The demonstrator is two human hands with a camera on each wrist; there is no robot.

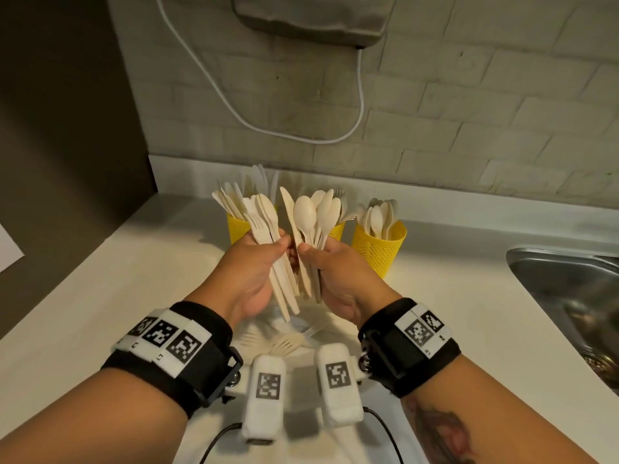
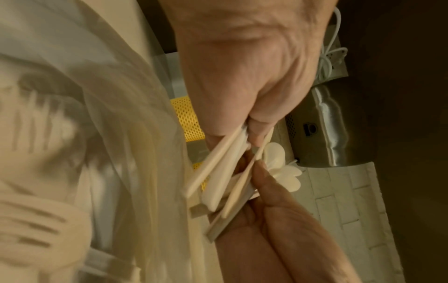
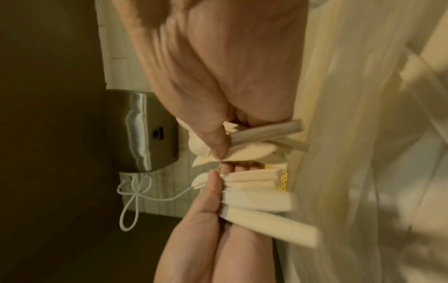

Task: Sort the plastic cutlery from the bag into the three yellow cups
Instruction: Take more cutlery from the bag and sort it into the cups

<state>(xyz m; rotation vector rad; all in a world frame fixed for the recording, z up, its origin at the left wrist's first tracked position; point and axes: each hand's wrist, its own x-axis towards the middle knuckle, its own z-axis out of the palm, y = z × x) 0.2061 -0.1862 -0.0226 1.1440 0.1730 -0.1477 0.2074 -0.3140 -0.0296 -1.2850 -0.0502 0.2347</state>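
Note:
In the head view both hands are raised side by side over the counter. My left hand [image 1: 268, 252] grips a fanned bundle of cream forks and knives [image 1: 264, 212]. My right hand [image 1: 318, 256] grips a bundle of spoons [image 1: 315, 212] with a knife beside them. The thumbs almost touch. Behind stand three yellow mesh cups. The left cup [image 1: 237, 227] holds knives and the right cup [image 1: 380, 249] spoons. The middle cup [image 1: 336, 230] is mostly hidden. A clear bag [image 1: 288, 329] with forks lies under my wrists. In the wrist views the handle ends [image 2: 218, 172] [image 3: 261, 197] stick out below the thumbs.
A steel sink [image 1: 569, 289] is set into the counter at the right. A metal hand dryer [image 1: 311, 15] hangs on the brick wall, with a white cable [image 1: 234, 105] looping below it. A dark panel closes off the left side.

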